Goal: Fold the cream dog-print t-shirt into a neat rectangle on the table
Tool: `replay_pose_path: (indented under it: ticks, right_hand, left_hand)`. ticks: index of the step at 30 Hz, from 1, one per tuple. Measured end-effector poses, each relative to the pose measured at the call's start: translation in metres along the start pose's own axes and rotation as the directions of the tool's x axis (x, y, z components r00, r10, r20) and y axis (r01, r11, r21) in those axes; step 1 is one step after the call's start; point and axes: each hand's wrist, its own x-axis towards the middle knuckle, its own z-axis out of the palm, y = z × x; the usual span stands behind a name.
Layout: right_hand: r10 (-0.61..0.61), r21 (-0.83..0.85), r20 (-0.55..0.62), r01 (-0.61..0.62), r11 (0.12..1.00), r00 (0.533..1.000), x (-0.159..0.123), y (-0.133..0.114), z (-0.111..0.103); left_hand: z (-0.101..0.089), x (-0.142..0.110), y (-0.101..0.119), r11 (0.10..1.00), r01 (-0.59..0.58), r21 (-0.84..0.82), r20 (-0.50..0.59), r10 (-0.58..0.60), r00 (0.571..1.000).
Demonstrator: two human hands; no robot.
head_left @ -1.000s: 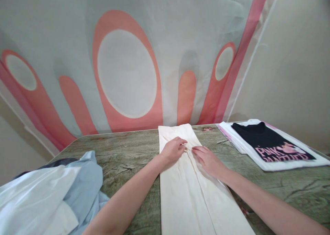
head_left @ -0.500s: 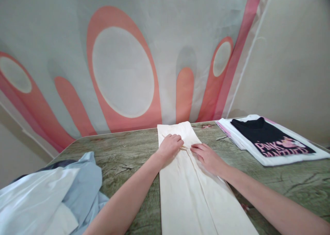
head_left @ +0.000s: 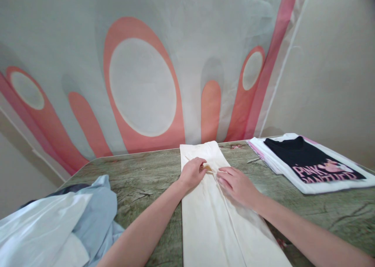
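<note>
Left hand (head_left: 193, 173) is curled, looks like it's pinching a raised bit of the cream garment (head_left: 208, 216); right hand (head_left: 237, 185) has bent fingers touching it, can't tell if they're gripping. Garment's lying long and narrow mid-bench (head_left: 146, 169), mostly flat but bunched between the hands, so I'd say partway. Off left, a crumpled clothes pile (head_left: 43, 216), not sorted out yet. Off right, a flat shirt stack (head_left: 316, 188), black shirt (head_left: 290, 153) on top. Nothing's blocking the hands.

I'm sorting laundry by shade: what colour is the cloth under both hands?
The cloth is cream or off-white; the head view shows it best.
</note>
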Motion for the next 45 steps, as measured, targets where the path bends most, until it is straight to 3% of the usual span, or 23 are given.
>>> replay_pose_path:
  ticks: [6, 10, 16, 19, 24, 29, 36, 38, 40, 43, 45]
  right_hand:
    - [-0.03, 0.104, 0.018, 0.028, 0.994, 0.999, -0.004, -0.012, 0.008]
    - [-0.024, 0.115, 0.017, 0.022, 0.993, 1.0, -0.007, -0.008, 0.013]
    - [-0.013, 0.112, 0.035, 0.009, 0.994, 0.999, -0.007, -0.01, 0.011]
    - [-0.018, 0.117, 0.03, 0.014, 0.993, 0.999, -0.006, -0.01, 0.011]
    - [-0.025, 0.115, 0.026, 0.021, 0.993, 0.999, -0.007, -0.008, 0.013]
    - [-0.022, 0.115, 0.04, 0.017, 0.993, 0.999, -0.007, -0.009, 0.011]
    - [-0.024, 0.119, 0.044, 0.019, 0.993, 0.999, -0.006, -0.01, 0.01]
    - [-0.023, 0.116, 0.048, 0.017, 0.993, 0.999, -0.006, -0.01, 0.01]
    - [-0.016, 0.115, 0.054, 0.01, 0.993, 0.998, -0.006, -0.01, 0.01]
    - [-0.007, 0.118, 0.064, 0.0, 0.993, 0.998, -0.006, -0.01, 0.01]
    - [-0.008, 0.119, 0.065, 0.0, 0.993, 0.998, -0.005, -0.01, 0.011]
  left_hand:
    - [0.0, 0.003, -0.003, 0.995, -0.002, -0.102, -0.034, -0.001, 0.999]
    - [-0.003, 0.005, -0.006, 0.998, -0.042, -0.056, -0.033, 0.04, 0.999]
    - [-0.008, 0.007, -0.007, 0.995, 0.083, 0.047, -0.031, -0.082, 0.996]
    - [-0.007, 0.008, -0.009, 0.991, 0.137, 0.004, -0.057, -0.136, 0.989]
    - [0.001, 0.008, -0.014, 0.992, 0.038, -0.121, -0.103, -0.051, 0.993]
    - [0.001, 0.006, -0.017, 0.986, -0.111, -0.126, -0.144, 0.093, 0.985]
    - [0.002, 0.002, -0.021, 0.994, -0.07, -0.078, 0.01, 0.071, 0.997]
    - [0.001, 0.001, -0.021, 0.997, -0.031, -0.066, 0.0, 0.032, 1.0]
    - [-0.002, 0.004, -0.025, 0.996, 0.085, -0.041, -0.076, -0.088, 0.993]
    - [-0.008, 0.017, -0.039, 0.942, 0.336, -0.003, -0.175, -0.331, 0.927]
    - [-0.012, 0.03, -0.053, 0.892, 0.451, 0.029, -0.138, -0.443, 0.886]
